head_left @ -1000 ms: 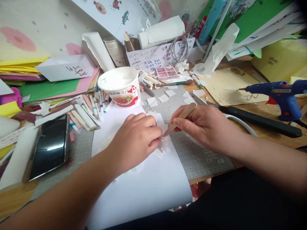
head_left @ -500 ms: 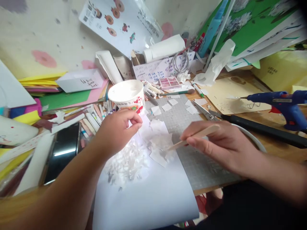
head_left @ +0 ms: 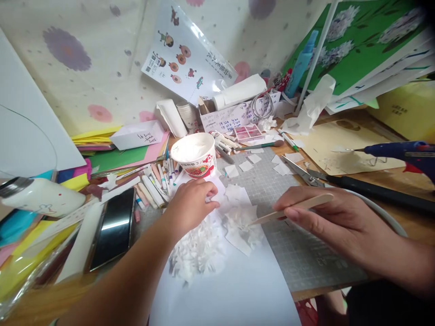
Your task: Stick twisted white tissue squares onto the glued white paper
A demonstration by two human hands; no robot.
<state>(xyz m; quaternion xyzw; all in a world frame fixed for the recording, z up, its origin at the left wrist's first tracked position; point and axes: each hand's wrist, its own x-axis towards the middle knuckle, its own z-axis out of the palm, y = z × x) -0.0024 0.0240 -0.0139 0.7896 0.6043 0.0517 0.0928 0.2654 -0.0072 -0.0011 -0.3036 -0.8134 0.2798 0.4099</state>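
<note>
Head view, clock centred on the crumpled paper point(head_left: 238, 222): the counter point(head_left: 419, 219) is covered by a cutting mat point(head_left: 312, 256) and white sheet point(head_left: 220, 294), extended toward 6 o'clock. A bowl point(head_left: 183, 168) with white contents point(head_left: 197, 147) is placed at 11. A wooden stick point(head_left: 307, 202) is grasped by the right hand point(head_left: 336, 226) at 3; the left hand point(head_left: 192, 203) is loosely uncurled at 10.

Bare forearms point(head_left: 129, 267) — clothing point(head_left: 384, 303) (nearly black)

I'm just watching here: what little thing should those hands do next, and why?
I'd probably bring the left hand over to steady the smaller clump of white paper. The wooden stick in the right hand has its tip at that clump, yet no fingers hold the clump down, and the left hand is by the larger crumpled pile instead.
</note>
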